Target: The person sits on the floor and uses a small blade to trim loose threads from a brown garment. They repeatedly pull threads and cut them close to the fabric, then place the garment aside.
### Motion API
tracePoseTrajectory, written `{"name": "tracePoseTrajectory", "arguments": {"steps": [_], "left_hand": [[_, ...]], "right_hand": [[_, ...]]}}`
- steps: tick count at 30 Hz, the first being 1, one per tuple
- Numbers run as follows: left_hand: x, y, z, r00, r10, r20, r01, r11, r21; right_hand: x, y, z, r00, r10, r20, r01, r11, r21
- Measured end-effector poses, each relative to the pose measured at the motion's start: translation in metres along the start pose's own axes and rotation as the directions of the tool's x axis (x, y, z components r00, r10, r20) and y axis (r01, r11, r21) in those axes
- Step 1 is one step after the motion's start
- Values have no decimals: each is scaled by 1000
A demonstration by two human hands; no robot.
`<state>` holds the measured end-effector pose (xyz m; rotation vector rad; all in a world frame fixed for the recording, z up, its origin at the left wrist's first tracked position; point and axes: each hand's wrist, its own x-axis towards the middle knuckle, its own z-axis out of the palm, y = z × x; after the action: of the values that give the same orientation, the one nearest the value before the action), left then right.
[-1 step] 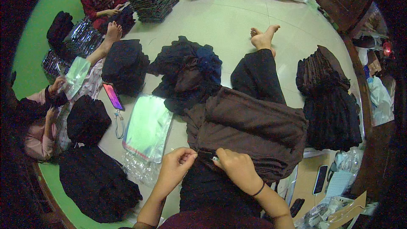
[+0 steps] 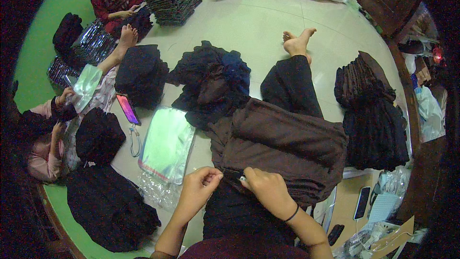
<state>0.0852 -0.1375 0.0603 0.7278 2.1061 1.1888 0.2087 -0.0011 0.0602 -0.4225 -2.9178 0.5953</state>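
Note:
My left hand [image 2: 203, 182] is closed in a pinch at the near edge of a folded brown cloth stack [image 2: 282, 144] lying over my lap. Whatever its fingertips hold is too small to name. Just to its right, my right hand [image 2: 268, 189] is curled shut, with a small whitish bit showing at its fingers that I cannot make out. A thin dark line seems to run between the two hands. Under them lies black cloth [image 2: 235, 216]. A dark band circles my right wrist.
Heaped dark garments [image 2: 211, 79] lie ahead, clear plastic bags [image 2: 167, 144] and a lit phone [image 2: 127, 109] to the left. Black folded piles [image 2: 110, 206] stand left, another pile [image 2: 373, 134] right. A second phone [image 2: 362, 203] lies right. Two other people sit at the left.
My hands and the brown cloth look the same. At the left, the other person's hand and the clear bag by it have shifted slightly.

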Motion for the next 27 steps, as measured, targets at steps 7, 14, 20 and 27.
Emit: {"name": "tracePoseTrajectory", "arguments": {"steps": [7, 14, 20, 27], "left_hand": [[-1, -5, -2, 999, 34, 19, -36, 995, 92], [-12, -16, -28, 974, -3, 228, -89, 915, 393], [-14, -8, -32, 977, 13, 215, -154, 741, 654], [13, 14, 29, 906, 410, -100, -342, 853, 395]], "right_hand": [[-5, 6, -6, 997, 70, 11, -70, 996, 46], [-19, 18, -25, 972, 226, -65, -216, 967, 132], [-22, 19, -27, 963, 262, -63, -250, 956, 157], [-23, 14, -22, 967, 253, -36, -242, 952, 186]]}}
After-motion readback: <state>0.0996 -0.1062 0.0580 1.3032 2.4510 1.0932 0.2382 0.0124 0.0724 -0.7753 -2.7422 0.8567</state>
